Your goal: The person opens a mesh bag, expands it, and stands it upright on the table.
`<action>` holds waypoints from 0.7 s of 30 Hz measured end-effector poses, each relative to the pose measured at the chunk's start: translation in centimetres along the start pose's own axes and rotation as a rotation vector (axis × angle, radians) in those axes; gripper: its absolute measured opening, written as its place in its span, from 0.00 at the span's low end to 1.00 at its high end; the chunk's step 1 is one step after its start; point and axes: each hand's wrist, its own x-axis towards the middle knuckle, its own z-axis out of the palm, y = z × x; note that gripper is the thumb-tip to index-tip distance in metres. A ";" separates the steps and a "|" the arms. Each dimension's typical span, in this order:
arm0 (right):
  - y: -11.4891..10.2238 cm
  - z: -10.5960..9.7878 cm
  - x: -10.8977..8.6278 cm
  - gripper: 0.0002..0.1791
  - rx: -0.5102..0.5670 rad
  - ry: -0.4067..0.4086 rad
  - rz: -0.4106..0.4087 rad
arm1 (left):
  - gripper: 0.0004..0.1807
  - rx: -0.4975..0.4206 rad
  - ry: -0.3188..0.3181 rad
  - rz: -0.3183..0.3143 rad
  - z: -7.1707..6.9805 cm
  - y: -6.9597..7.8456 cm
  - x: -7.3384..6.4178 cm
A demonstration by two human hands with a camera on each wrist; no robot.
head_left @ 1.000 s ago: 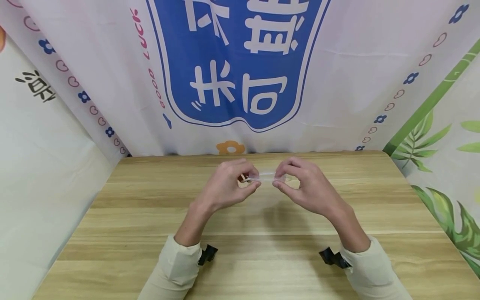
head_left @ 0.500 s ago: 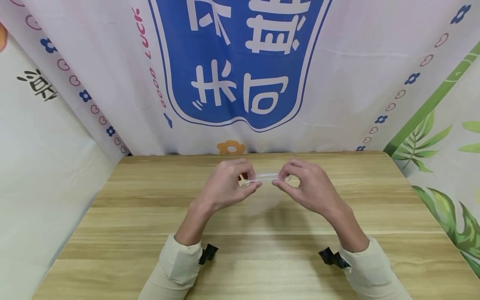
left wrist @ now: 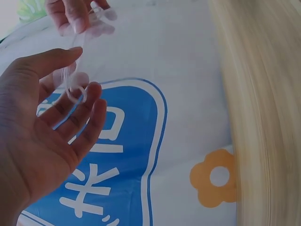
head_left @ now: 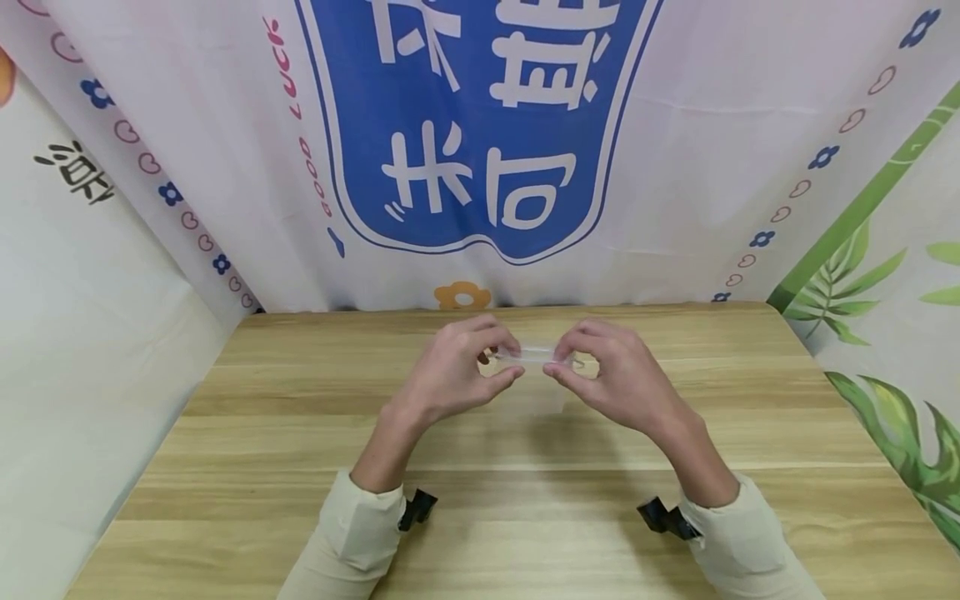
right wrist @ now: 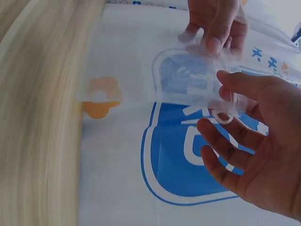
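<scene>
A clear, thin plastic drawstring bag (right wrist: 183, 77) hangs between the two hands, its top edge (head_left: 535, 355) stretched from one to the other above the table. My left hand (head_left: 468, 362) pinches one end of that edge between thumb and fingers. The other end is pinched by my right hand (head_left: 606, 371). A white cord loop (left wrist: 74, 93) sticks out beside the left fingers in the left wrist view. In the right wrist view another white loop (right wrist: 222, 116) dangles below the right thumb. The see-through body of the bag is faint against the wood in the head view.
The wooden table (head_left: 300, 450) spreads under both forearms. Behind its far edge hangs a printed curtain (head_left: 675, 200) with a blue panel. A small black device (head_left: 417, 509) sits at the left cuff, and a similar one (head_left: 667, 517) at the right.
Both hands stay in nearly the same place. Their fingertips shift slightly along the bag's top edge, and the hanging plastic sways a little.
</scene>
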 end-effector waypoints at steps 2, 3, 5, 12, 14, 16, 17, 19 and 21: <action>-0.2 0.1 0.0 0.06 0.011 -0.001 -0.006 | 0.07 -0.009 0.007 0.024 0.1 0.1 0.0; -0.2 0.2 0.0 0.06 0.008 0.004 -0.006 | 0.07 -0.014 0.010 0.033 0.1 0.1 0.0; -0.2 0.2 0.0 0.07 -0.003 0.020 0.001 | 0.07 -0.025 0.014 0.041 0.1 0.1 0.0; 0.1 0.3 -0.2 0.10 -0.027 0.063 0.041 | 0.10 -0.030 0.001 -0.006 0.0 -0.2 -0.1; 0.1 0.3 -0.2 0.10 -0.036 0.065 0.046 | 0.10 -0.034 -0.007 -0.011 -0.1 -0.3 -0.1; 0.1 0.3 -0.2 0.11 -0.047 0.063 0.047 | 0.10 -0.031 -0.014 -0.010 -0.1 -0.4 0.0; 0.1 0.2 -0.2 0.11 -0.055 0.060 0.045 | 0.10 -0.032 -0.019 -0.012 -0.1 -0.4 0.0; 0.0 0.1 -0.2 0.11 -0.070 0.052 0.045 | 0.11 -0.035 -0.032 -0.017 -0.2 -0.5 -0.1; 0.0 0.0 -0.1 0.12 -0.084 0.040 0.044 | 0.11 -0.036 -0.049 -0.023 -0.2 -0.5 -0.1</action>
